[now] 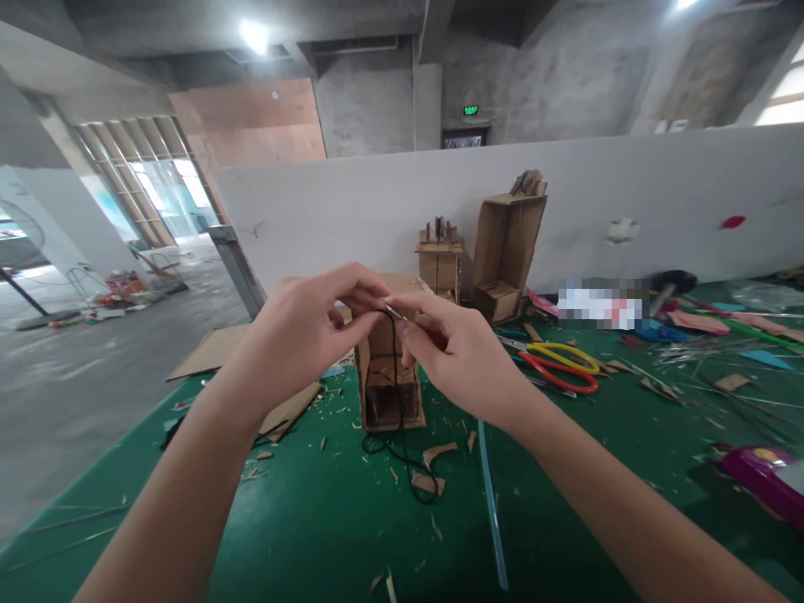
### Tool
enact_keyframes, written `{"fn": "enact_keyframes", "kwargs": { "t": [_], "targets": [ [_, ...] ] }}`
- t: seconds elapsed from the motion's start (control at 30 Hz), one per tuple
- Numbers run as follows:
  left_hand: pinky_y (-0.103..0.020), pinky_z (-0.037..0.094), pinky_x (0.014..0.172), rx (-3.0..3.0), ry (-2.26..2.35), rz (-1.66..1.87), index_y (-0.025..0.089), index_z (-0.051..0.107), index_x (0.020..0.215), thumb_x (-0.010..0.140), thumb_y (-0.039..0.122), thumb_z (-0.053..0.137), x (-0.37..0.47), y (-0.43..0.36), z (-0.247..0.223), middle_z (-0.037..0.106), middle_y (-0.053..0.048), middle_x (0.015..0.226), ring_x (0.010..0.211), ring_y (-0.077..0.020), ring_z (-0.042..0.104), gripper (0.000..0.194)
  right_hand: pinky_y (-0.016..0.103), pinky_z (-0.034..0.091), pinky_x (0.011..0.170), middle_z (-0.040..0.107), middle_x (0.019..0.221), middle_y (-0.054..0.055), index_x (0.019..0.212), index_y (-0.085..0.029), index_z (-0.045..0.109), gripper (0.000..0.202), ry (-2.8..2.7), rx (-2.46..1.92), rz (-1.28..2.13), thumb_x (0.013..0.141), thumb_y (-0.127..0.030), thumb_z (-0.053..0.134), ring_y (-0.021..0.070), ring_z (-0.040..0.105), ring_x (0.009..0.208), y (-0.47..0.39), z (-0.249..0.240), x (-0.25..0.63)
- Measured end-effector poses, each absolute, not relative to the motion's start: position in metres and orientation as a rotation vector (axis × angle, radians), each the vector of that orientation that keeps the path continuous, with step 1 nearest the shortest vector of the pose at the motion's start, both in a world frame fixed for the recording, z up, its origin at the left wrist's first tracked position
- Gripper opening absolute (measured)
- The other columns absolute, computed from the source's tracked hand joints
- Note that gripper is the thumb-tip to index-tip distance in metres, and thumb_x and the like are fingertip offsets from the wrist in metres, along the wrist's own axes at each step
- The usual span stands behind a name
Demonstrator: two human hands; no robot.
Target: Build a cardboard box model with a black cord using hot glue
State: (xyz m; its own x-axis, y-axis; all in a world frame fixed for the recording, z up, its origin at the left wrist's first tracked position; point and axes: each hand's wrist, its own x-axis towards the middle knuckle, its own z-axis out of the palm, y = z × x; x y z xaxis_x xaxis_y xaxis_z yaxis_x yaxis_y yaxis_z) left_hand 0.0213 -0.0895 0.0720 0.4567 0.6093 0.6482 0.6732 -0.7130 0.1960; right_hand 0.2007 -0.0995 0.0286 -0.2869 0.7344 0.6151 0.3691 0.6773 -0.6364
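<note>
A glossy green tabletop (295, 519), littered with torn cardboard flakes, carries a translucent blue strip (492, 507). Limp black cord (394, 352) loops on it, rising to the fingertips. Both wrists bend inward: the left hand (320, 322) pinches at the cord's upper end, the right hand (461, 347) a slim metal piece (397, 315) (too small to identify). Just behind stands an open-fronted corrugated cardboard box (379, 347); farther off, a smooth white partition (352, 201) and a lit green "EXIT" sign (471, 110).
</note>
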Motion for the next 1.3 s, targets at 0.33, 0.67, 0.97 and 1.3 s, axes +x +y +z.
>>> {"fn": "enact_keyframes", "kwargs": {
  "t": [0.33, 0.67, 0.97, 1.3],
  "targets": [
    [-0.021, 0.052, 0.060, -2.617, -1.149, -1.133, 0.024, 0.060, 0.096, 0.080, 0.024, 0.056, 0.0212, -0.0910, 0.0725, 0.070, 0.000, 0.087, 0.074, -0.0131, 0.065, 0.016, 0.024, 0.036, 0.057, 0.059, 0.062, -0.002, 0.117, -0.018, 0.057, 0.033, -1.938, -0.851, 0.180, 0.094, -0.030, 0.036, 0.0095, 0.048, 0.052, -0.0986, 0.0245, 0.1978],
    [-0.019, 0.051, 0.056, -2.645, -1.151, -1.137, 0.023, 0.062, 0.092, 0.081, 0.025, 0.057, 0.0211, -0.0893, 0.0709, 0.069, 0.001, 0.084, 0.065, -0.0104, 0.062, 0.012, 0.024, 0.037, 0.057, 0.064, 0.068, 0.001, 0.114, -0.017, 0.060, 0.032, -1.937, -0.882, 0.139, 0.093, -0.029, 0.038, 0.0097, 0.050, 0.053, -0.0982, 0.0241, 0.1961],
    [-0.024, 0.054, 0.063, -2.629, -1.157, -1.265, 0.022, 0.063, 0.092, 0.080, 0.027, 0.057, 0.0245, -0.0898, 0.0695, 0.070, -0.001, 0.087, 0.072, -0.0135, 0.064, 0.014, 0.024, 0.040, 0.059, 0.067, 0.071, 0.002, 0.115, -0.017, 0.061, 0.033, -1.922, -0.879, 0.002, 0.092, -0.027, 0.038, 0.0113, 0.055, 0.057, -0.0976, 0.0218, 0.1961],
    [-0.022, 0.054, 0.066, -2.684, -1.151, -1.388, 0.023, 0.066, 0.089, 0.080, 0.025, 0.060, 0.0260, -0.0866, 0.0687, 0.070, 0.001, 0.082, 0.075, -0.0130, 0.065, 0.012, 0.023, 0.042, 0.057, 0.067, 0.069, 0.001, 0.117, -0.016, 0.061, 0.035, -1.860, -0.831, 0.045, 0.091, -0.023, 0.039, 0.0098, 0.055, 0.055, -0.0967, 0.0199, 0.1944]
  ]
}}
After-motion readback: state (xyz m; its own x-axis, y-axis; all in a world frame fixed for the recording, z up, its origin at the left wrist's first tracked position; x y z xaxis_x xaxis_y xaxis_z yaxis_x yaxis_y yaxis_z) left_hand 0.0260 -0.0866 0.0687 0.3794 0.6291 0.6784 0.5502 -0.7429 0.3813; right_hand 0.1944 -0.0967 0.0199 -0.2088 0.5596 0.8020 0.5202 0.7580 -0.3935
